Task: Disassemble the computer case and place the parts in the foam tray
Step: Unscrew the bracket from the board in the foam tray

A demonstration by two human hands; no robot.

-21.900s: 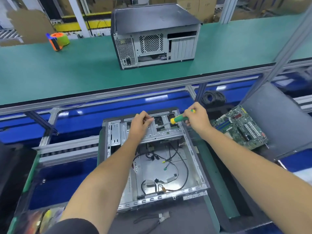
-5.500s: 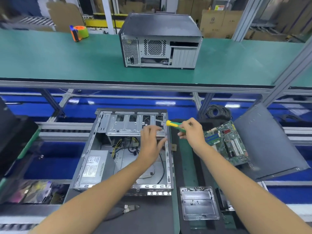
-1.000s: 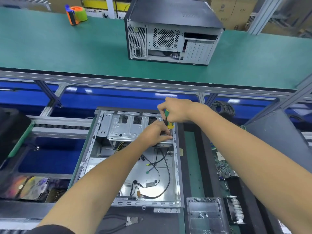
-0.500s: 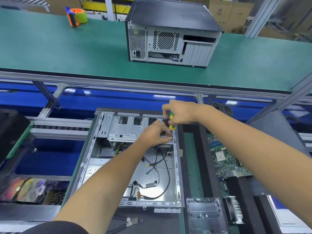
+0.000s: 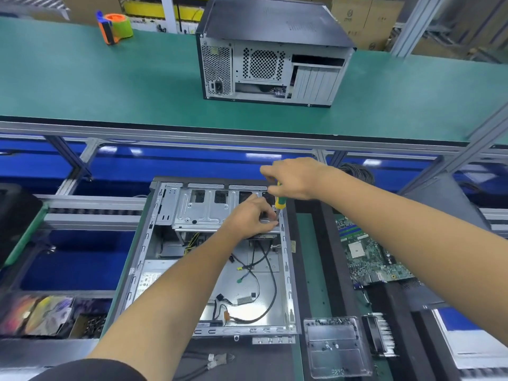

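Since the frame half a second earlier, the right hand (image 5: 294, 178) has lifted slightly and the screwdriver (image 5: 280, 203) now stands nearly upright, tip down at the far right corner of the drive cage (image 5: 203, 210); the left hand (image 5: 251, 215) has stayed on that corner. At the lower left of the frame a bin (image 5: 49, 314) holds loose coloured items. At centre the open computer case (image 5: 154, 243) lies on its side on the dark work surface, side panel off, with a power supply (image 5: 148, 279) at its near left and loose cables (image 5: 261, 273) across its floor. The left fingers are curled and pinch the cage edge just beside the screwdriver tip. The right fingers are clenched round the green and yellow handle. The step in hand appears to be removal of a cage screw. Keep the shaft in line with the screw, press down firmly while turning, and steady the cage with the left hand so the bit does not slip. Right of the case lie a clear plastic tray (image 5: 335, 350) and a motherboard (image 5: 368, 254) in what appears to be the dark foam tray (image 5: 310, 215). Across the upper frame runs a green tabletop (image 5: 110, 86), carrying a tape dispenser (image 5: 114, 27) at upper left and a closed computer (image 5: 272, 50) at centre. Cardboard boxes (image 5: 354, 17) stand behind.
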